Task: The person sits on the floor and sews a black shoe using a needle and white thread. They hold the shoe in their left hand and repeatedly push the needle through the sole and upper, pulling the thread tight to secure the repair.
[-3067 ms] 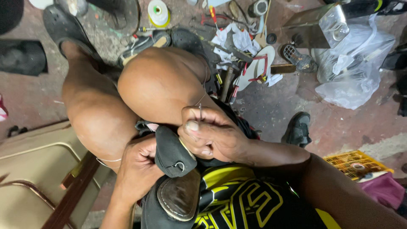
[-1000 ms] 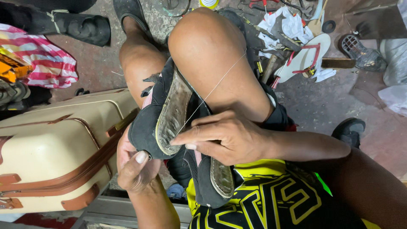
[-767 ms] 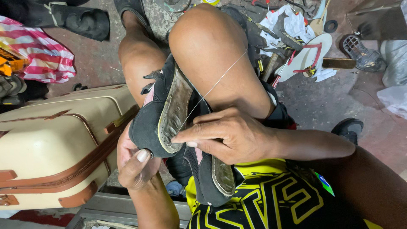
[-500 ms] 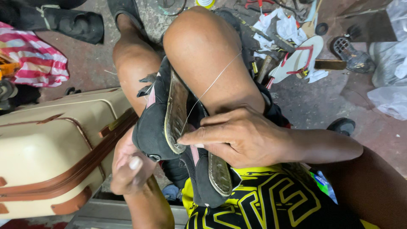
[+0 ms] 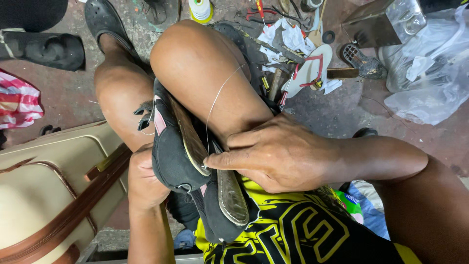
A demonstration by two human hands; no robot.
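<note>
Flanking black shoe point(image 5: 178, 156): suitcase point(image 5: 44, 195), sandal point(image 5: 308, 71)

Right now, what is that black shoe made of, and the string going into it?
The black shoe looks like soft matte cloth or suede with a pale, scuffed rubbery sole; it bends in the left hand. The string looks like thin pale thread, maybe nylon, running in a fine, nearly straight line up from the right hand.
</note>
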